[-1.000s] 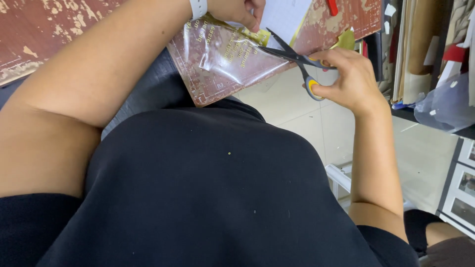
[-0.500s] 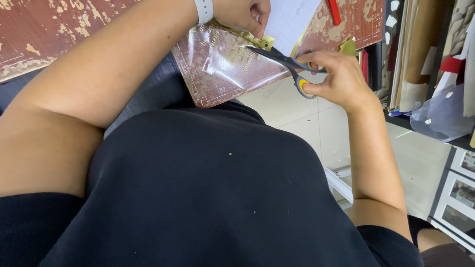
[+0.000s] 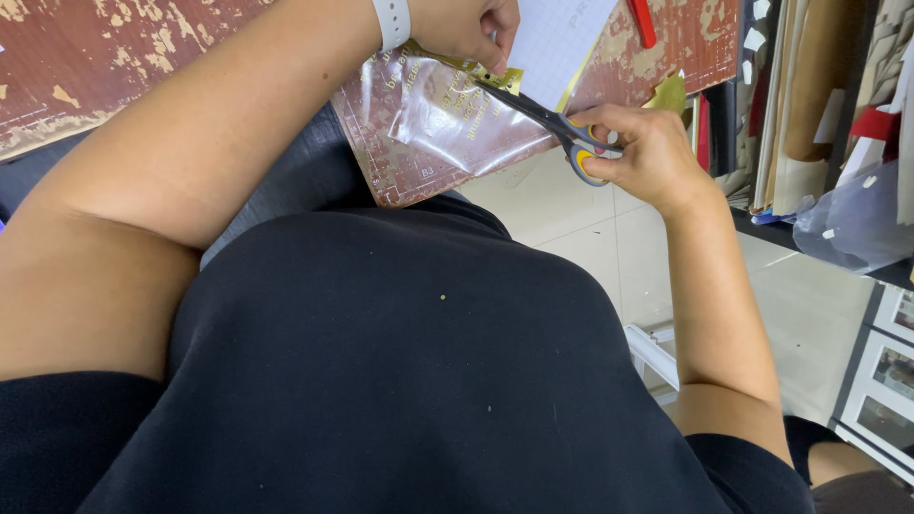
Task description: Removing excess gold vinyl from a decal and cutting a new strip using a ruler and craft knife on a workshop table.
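My right hand [image 3: 643,152] grips a pair of scissors [image 3: 552,122] with dark blades and a grey and yellow handle. The blades are nearly shut and point up and left at a small gold-coloured piece [image 3: 495,78]. My left hand [image 3: 466,27], with a white wristband, pinches that gold piece at the top of the view. Under both hands lies a reddish-brown cutting mat [image 3: 400,162] with a clear plastic sleeve [image 3: 447,114] on it. A white sheet of paper [image 3: 562,38] lies just beyond the scissors.
A worn red table top [image 3: 105,67] runs along the top left. A red pen [image 3: 643,21] lies on the mat. Shelves with folders, rolls and a plastic bag [image 3: 847,219] stand at the right. Pale floor tiles [image 3: 800,314] show below.
The scissors' blades have gone from wide apart to nearly shut and moved up toward the gold piece in my left hand. Both hands sit a little closer together.
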